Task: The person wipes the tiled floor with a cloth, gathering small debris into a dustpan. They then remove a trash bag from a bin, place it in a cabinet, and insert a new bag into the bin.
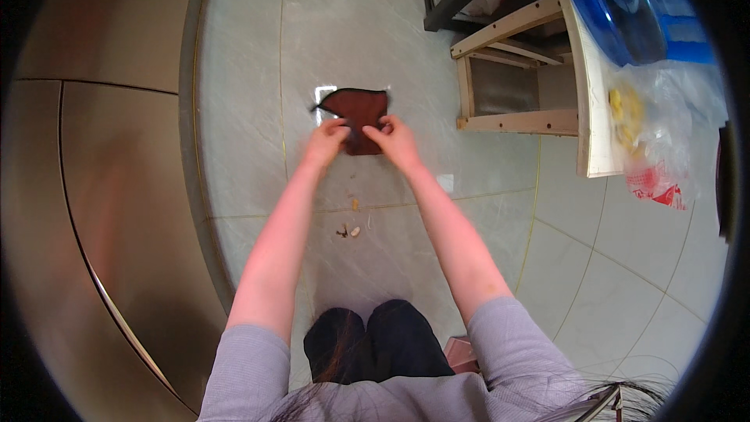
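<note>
A dark red piece of fabric (pixel 358 106) with black edging is stretched out above the tiled floor, its left corner drawn to a thin point. My left hand (pixel 327 142) pinches its lower left side between thumb and fingers. On the opposite side, my right hand (pixel 399 142) grips the edge, thumb in front. Whether the fabric touches the floor, I cannot tell. Nearer to my knees lie small scraps: a pale bit (pixel 355 232), a dark crumb (pixel 342 232) and a yellowish bit (pixel 355 205).
A brown metallic cabinet or appliance front (pixel 117 187) runs along the left. At the right, a wooden stand (pixel 515 121) carries blue plastic ware (pixel 638 17) and a clear plastic bag (pixel 674 111) with yellow contents. Something pink (pixel 460 353) sits beside my right knee.
</note>
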Action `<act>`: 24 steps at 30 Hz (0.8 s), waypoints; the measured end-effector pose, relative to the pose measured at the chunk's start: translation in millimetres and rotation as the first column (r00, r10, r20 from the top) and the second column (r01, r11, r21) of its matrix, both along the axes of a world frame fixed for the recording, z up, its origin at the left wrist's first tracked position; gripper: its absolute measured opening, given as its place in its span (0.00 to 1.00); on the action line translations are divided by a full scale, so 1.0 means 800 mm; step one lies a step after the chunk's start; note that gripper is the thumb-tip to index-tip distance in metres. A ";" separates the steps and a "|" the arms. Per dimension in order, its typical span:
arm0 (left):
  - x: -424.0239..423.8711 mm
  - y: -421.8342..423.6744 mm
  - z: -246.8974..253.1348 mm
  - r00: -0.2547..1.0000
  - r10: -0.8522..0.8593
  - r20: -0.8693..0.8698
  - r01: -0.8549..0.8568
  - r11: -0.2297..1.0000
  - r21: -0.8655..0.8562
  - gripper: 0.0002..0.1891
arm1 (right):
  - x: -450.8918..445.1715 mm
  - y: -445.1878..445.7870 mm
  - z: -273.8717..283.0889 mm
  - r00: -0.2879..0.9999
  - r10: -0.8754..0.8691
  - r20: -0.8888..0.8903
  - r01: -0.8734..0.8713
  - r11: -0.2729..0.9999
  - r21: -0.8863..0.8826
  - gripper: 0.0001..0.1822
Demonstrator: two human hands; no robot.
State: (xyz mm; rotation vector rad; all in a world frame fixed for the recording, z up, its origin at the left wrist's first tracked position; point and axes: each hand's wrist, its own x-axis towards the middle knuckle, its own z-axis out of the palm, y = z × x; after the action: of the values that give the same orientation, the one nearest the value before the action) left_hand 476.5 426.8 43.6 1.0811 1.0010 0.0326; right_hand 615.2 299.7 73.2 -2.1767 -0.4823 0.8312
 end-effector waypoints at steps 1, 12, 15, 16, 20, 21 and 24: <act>0.011 -0.009 0.028 0.994 0.043 0.104 -0.026 0.987 -0.157 0.22 | -0.011 0.001 0.007 0.997 -0.011 -0.082 0.015 0.998 0.053 0.27; -0.030 0.156 -0.050 0.942 0.244 -0.231 0.066 0.541 0.839 0.17 | -0.015 0.067 -0.084 0.740 0.489 0.461 -0.387 0.871 -0.303 0.32; -0.007 0.207 -0.063 0.956 0.126 -0.267 0.223 0.285 0.932 0.18 | 0.023 0.128 -0.103 0.691 0.311 0.652 -0.122 0.940 -0.319 0.33; 0.003 0.224 -0.066 0.938 0.103 -0.330 0.293 0.269 0.918 0.19 | 0.040 0.145 -0.111 0.635 0.266 0.725 -0.058 0.953 -0.298 0.34; 0.045 0.316 -0.069 0.875 0.065 -0.479 0.460 0.193 0.867 0.23 | 0.110 0.192 -0.113 0.618 0.285 0.733 -0.041 0.942 -0.332 0.36; 0.055 0.331 -0.066 0.863 0.050 -0.503 0.487 0.184 0.854 0.24 | 0.119 0.197 -0.114 0.620 0.291 0.729 -0.043 0.940 -0.338 0.36; 0.098 0.387 -0.063 0.800 0.053 -0.597 0.581 0.175 0.795 0.26 | 0.151 0.224 -0.117 0.617 0.301 0.727 -0.045 0.936 -0.349 0.36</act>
State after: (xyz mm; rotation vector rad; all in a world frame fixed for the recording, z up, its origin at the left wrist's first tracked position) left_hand 555.1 736.8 -6.7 2.6329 1.2328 0.0860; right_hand 736.2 478.6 -20.6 -2.7600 -1.0693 -0.0308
